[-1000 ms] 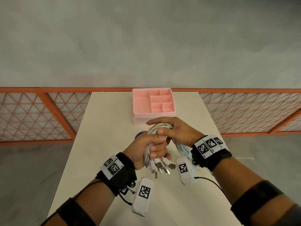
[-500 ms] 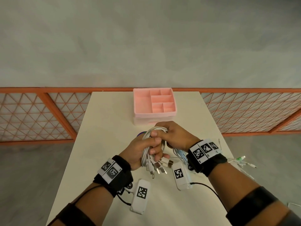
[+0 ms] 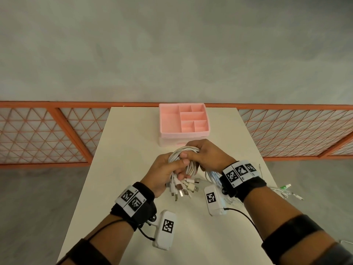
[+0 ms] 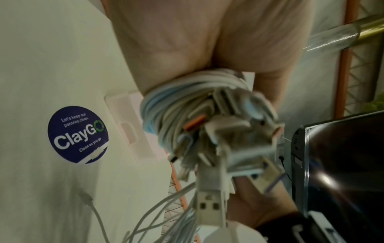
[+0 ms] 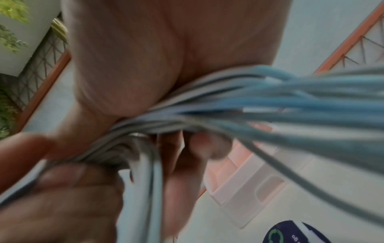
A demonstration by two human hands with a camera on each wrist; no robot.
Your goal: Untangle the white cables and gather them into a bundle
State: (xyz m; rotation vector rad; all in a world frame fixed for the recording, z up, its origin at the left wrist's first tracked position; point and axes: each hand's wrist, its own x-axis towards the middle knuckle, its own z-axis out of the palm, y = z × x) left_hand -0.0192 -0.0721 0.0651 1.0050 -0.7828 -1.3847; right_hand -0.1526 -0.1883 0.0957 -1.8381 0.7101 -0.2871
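Note:
A bundle of white cables (image 3: 186,156) is held above the middle of the cream table (image 3: 126,146). My left hand (image 3: 168,170) grips the bundle from the left, and several USB plugs (image 3: 181,187) hang out below its fingers. My right hand (image 3: 203,153) curls over the top of the looped cables from the right. The left wrist view shows the cables (image 4: 178,105) wrapped tight under my palm with the plug ends (image 4: 209,203) pointing at the camera. In the right wrist view the cables (image 5: 239,105) run blurred across my palm. Loose cable tails (image 3: 282,192) trail off to the table's right edge.
A pink compartment organiser (image 3: 184,122) stands at the table's far end, just beyond my hands. A round blue sticker (image 4: 78,134) lies on the tabletop. An orange lattice railing (image 3: 47,134) runs behind the table, grey floor on either side.
Both hands have drawn slightly nearer and lower with the bundle. Loose cable tails have come into view at the table's right edge.

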